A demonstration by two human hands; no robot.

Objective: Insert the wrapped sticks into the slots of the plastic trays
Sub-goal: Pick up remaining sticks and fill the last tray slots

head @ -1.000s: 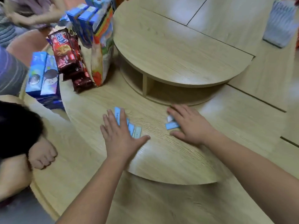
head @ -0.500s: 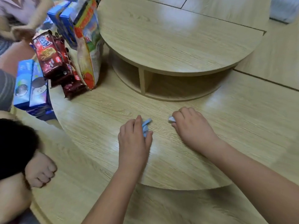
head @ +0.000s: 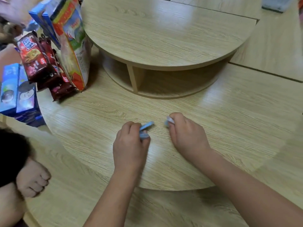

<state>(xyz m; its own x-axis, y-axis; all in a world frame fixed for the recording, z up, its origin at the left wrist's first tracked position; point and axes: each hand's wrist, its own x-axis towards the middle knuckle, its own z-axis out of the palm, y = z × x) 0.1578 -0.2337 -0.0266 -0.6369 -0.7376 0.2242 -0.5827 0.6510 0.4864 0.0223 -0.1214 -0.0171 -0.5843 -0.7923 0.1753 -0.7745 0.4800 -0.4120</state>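
Flat a second ago, both hands have closed: the left hand (head: 131, 145) grips blue wrapped sticks (head: 146, 126), the right hand (head: 185, 133) pinches seemingly a pale stick (head: 168, 121), near the table (head: 164, 167) front edge. A loosely held bundle could spill.

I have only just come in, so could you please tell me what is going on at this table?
A person works at the low round table. Their left hand grips a few blue wrapped sticks, and their right hand pinches a smaller pale wrapped piece. No plastic tray is in view, so nothing is slotted yet. At the table's left edge stand snack packets.
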